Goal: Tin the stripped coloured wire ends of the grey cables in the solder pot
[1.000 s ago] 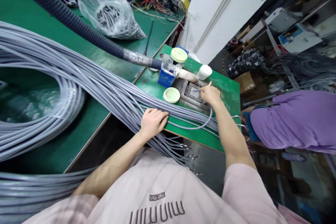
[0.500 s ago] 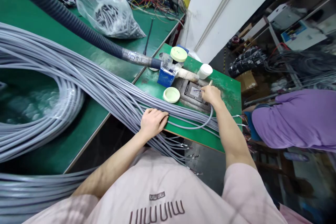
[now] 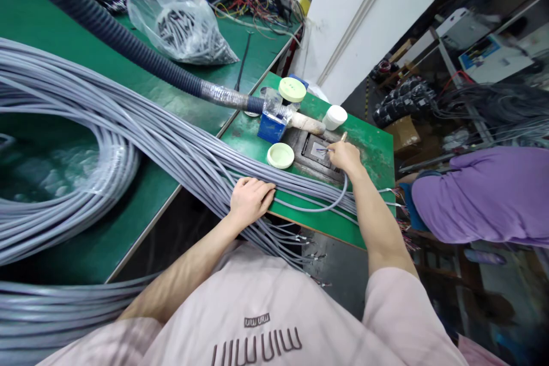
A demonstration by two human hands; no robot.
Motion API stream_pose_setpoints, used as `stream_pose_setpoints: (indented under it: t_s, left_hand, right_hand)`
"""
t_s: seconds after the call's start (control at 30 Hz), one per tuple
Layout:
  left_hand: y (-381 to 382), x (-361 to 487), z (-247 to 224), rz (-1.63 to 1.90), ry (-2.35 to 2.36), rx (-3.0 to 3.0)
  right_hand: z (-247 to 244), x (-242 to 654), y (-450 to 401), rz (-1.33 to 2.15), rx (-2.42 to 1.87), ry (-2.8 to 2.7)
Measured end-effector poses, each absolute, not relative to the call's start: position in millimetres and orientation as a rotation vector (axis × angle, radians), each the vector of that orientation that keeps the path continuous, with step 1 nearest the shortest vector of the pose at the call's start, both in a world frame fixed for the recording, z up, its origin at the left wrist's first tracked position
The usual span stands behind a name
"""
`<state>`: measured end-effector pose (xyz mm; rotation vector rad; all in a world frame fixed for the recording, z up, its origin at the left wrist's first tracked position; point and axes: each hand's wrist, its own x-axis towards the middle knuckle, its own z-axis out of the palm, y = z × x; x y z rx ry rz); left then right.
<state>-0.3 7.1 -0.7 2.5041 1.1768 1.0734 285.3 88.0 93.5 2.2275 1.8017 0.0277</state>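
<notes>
We are resting our left hand on the bundle of grey cables, near the front edge of the green worktop; its fingers are lying bent over the strands, and we are not able to tell whether they are gripping. With our right hand we are pinching a single grey cable close to its end, fingers closed around it, while its length is dropping below the hand and curving leftward beside the bundle. Its thin wires are poking out past the fingertips over the pale square in a dark, grimy block. A pale stick is jutting up by the same hand (whether we are holding it too, we are not able to make out). The ribbed hose is crossing above a blue box, its tip pointing toward a white cup. A yellow-green dish is sitting between box and bundle.
</notes>
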Motion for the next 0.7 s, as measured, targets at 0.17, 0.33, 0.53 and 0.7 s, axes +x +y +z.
stream_pose_setpoints:
  t_s: [0.17,0.33,0.53,0.7]
  left_hand:
    - [6.4,0.1,0.3,1.051,1.181,2.475]
    - [6.2,0.5,1.8,1.068,1.169,2.437]
    - [6.0,4.0,9.5,1.138,1.175,2.166]
    - [-5.1,22.8,26.0,1.057,0.92,1.383]
  right_hand:
    - [102.5,291.8,69.6,-0.114,2.391,1.941]
    - [108.2,274.7,16.7,-0.658,2.762,2.334]
    - [98.4,227.3,-42.2,-1.476,3.106,2.209]
    - [85.8,197.1,-59.4,-1.925,3.055,2.114]
